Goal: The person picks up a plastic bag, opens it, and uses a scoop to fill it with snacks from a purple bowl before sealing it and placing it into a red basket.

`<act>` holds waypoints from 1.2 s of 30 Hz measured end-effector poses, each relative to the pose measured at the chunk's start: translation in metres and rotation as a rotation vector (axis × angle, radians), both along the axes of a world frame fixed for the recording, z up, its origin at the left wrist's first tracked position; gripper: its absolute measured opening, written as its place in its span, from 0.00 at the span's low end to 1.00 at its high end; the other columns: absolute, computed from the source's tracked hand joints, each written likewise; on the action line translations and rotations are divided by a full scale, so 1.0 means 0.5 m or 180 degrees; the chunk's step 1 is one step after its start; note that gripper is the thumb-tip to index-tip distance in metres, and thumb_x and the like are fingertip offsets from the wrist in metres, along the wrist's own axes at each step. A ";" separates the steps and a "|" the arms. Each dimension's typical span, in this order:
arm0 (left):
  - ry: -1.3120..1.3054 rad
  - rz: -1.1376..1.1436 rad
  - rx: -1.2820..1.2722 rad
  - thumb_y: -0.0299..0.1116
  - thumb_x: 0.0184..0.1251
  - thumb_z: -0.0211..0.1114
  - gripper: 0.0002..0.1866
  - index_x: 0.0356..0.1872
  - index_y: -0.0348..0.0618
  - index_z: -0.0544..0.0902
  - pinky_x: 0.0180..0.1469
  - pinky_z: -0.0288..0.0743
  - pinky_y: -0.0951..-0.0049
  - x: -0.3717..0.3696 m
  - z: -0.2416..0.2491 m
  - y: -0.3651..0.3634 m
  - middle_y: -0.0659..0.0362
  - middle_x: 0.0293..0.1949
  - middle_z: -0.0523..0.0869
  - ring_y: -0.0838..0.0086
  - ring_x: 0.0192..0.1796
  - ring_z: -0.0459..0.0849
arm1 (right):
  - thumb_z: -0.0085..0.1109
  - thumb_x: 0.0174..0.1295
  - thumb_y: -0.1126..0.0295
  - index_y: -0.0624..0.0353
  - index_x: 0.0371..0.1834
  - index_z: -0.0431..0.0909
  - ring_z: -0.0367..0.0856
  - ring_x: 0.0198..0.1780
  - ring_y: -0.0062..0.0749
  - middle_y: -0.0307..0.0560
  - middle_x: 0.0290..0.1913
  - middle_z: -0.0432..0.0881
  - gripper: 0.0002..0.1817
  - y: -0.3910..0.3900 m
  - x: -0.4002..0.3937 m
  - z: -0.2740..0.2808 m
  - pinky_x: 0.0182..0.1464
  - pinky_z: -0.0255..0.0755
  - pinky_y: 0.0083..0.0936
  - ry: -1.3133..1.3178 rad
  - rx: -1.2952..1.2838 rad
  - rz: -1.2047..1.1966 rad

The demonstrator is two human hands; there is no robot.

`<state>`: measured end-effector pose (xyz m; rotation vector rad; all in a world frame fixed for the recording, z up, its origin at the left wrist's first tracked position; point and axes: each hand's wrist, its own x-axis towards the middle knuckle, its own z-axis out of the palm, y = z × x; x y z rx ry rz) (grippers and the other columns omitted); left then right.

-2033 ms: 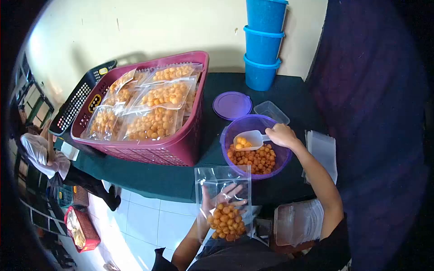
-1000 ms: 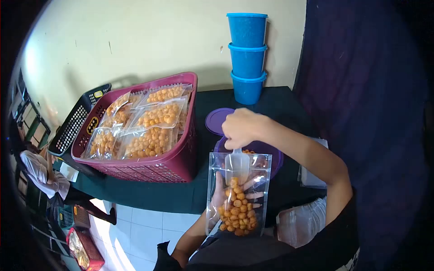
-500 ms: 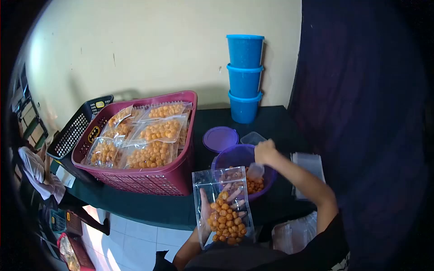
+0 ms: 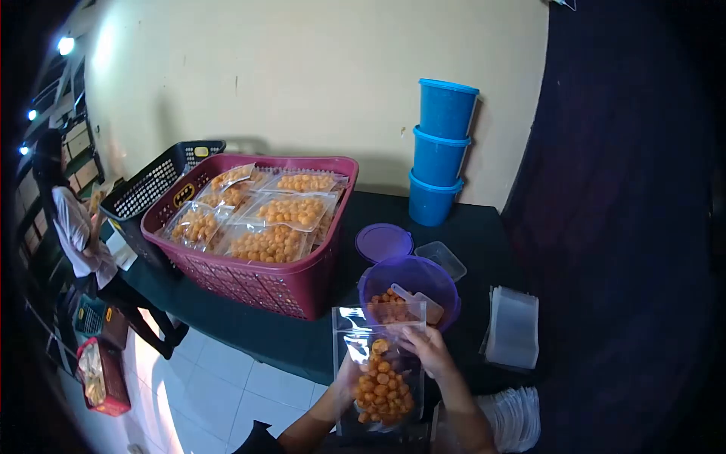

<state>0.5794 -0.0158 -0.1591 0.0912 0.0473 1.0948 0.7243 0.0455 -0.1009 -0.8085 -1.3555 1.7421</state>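
Note:
A clear pouch (image 4: 384, 393) partly filled with round orange snacks stands upright in front of me. My left hand (image 4: 349, 376) holds it from the left side and behind. At its upper right edge, the fingers of my right hand (image 4: 427, 349) pinch the plastic. Just beyond the pouch sits a purple bucket (image 4: 446, 281) with more orange snacks inside. A clear scoop (image 4: 425, 304) rests in the bucket. The purple lid (image 4: 384, 243) and a clear rectangular container (image 4: 442, 261) lie behind the bucket.
A maroon basket (image 4: 249, 286) of filled pouches stands left, beside a black basket (image 4: 155, 181). Three blue tubs (image 4: 441, 155) are stacked at the back. Flat empty pouches (image 4: 513, 329) lie right, with more bags (image 4: 510, 420) below. Another person (image 4: 79, 234) stands far left.
My right hand has let go of the scoop and moved from the bucket down to the pouch's edge. The scoop now rests in the bucket. The view has shifted and tilted.

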 end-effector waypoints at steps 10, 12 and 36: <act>0.3077 0.2391 0.0534 0.39 0.59 0.55 0.16 0.39 0.35 0.74 0.45 0.71 0.65 -0.079 0.068 -0.084 0.56 0.36 0.78 0.72 0.40 0.77 | 0.41 0.61 0.71 0.72 0.43 0.68 0.78 0.39 0.36 0.57 0.39 0.76 0.14 -0.065 0.003 0.010 0.39 0.75 0.26 0.0054 -0.0227 0.0103; 0.3491 0.2568 0.0396 0.27 0.57 0.57 0.10 0.38 0.31 0.76 0.45 0.71 0.76 -0.095 0.059 -0.100 0.55 0.36 0.80 0.74 0.38 0.78 | 0.41 0.61 0.72 0.73 0.43 0.68 0.78 0.40 0.37 0.58 0.39 0.76 0.14 -0.069 -0.008 0.017 0.40 0.75 0.27 -0.0002 0.0234 0.0272; 0.4730 0.4010 0.0915 0.24 0.52 0.58 0.04 0.26 0.35 0.80 0.31 0.69 0.79 -0.389 0.108 -0.198 0.55 0.27 0.81 0.75 0.28 0.77 | 0.42 0.62 0.72 0.70 0.39 0.70 0.78 0.39 0.37 0.57 0.38 0.77 0.11 -0.118 -0.357 0.035 0.42 0.74 0.29 0.0625 0.0063 0.0865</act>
